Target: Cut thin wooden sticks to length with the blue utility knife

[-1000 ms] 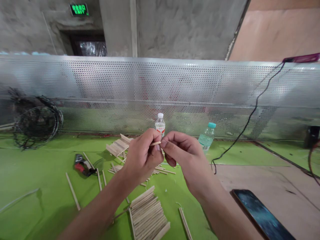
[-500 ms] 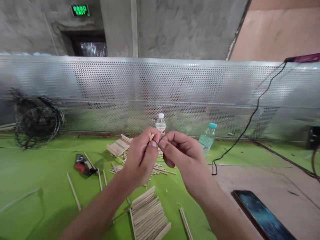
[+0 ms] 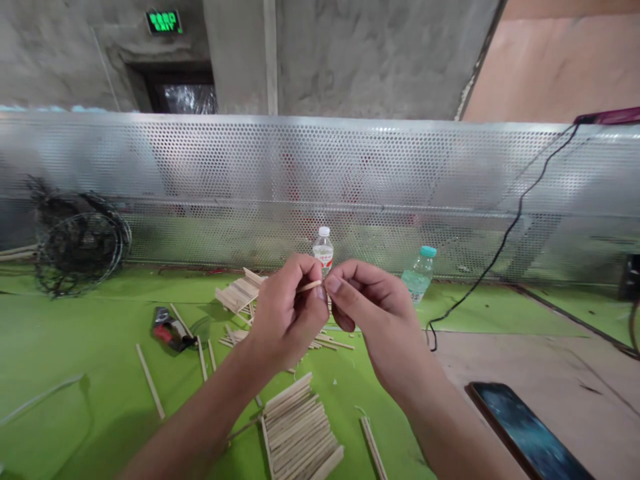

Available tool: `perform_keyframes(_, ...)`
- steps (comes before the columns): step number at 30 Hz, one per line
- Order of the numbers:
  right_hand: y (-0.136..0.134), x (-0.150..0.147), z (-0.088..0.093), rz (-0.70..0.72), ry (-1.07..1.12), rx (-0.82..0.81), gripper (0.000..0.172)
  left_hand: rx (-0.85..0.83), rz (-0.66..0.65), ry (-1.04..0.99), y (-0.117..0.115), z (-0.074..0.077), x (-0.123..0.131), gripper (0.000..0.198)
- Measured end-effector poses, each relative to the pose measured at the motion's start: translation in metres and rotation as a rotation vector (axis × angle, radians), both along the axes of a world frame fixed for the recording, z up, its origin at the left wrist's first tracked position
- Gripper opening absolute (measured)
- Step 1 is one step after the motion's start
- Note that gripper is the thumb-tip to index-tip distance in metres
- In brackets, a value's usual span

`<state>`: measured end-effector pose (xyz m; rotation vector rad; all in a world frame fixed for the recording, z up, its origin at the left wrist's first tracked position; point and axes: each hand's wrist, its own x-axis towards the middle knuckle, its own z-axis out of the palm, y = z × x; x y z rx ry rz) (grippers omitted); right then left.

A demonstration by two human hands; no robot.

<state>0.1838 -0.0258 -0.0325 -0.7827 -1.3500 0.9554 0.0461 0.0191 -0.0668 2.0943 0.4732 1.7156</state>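
Note:
My left hand (image 3: 285, 313) and my right hand (image 3: 373, 310) meet in mid-air above the green mat (image 3: 75, 360). Both pinch a short thin wooden stick (image 3: 311, 286), which lies nearly level between their fingertips. Below them lies a flat panel of sticks laid side by side (image 3: 300, 430). A second stick panel (image 3: 240, 293) sits farther back, with loose sticks (image 3: 325, 341) scattered around it.
Red-handled cutters (image 3: 167, 331) lie left of the hands. Two water bottles (image 3: 323, 250) (image 3: 419, 273) stand by the perforated metal screen (image 3: 350, 180). A phone (image 3: 525, 427) rests at the lower right, a black cable (image 3: 480, 280) hangs down, and a wire coil (image 3: 75, 243) sits far left.
The stick tipped upward in my left fingers half a second ago and is back near level now, pinched by both hands. The hands stayed in place.

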Motion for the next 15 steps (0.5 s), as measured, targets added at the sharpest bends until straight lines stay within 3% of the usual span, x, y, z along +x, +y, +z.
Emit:
perform_keyframes(7,-0.0007,-0.0005,0.0018,-0.033,-0.004,0.04,0.022,0.038,-0.005,-0.031,0.0027,0.0002,0.0043,0.013)
perform_keyframes(15,-0.0029,-0.0039,-0.0041,-0.172,-0.17,0.127,0.018,-0.072,0.005,-0.023,0.0035,-0.0025,0.0053,0.014)
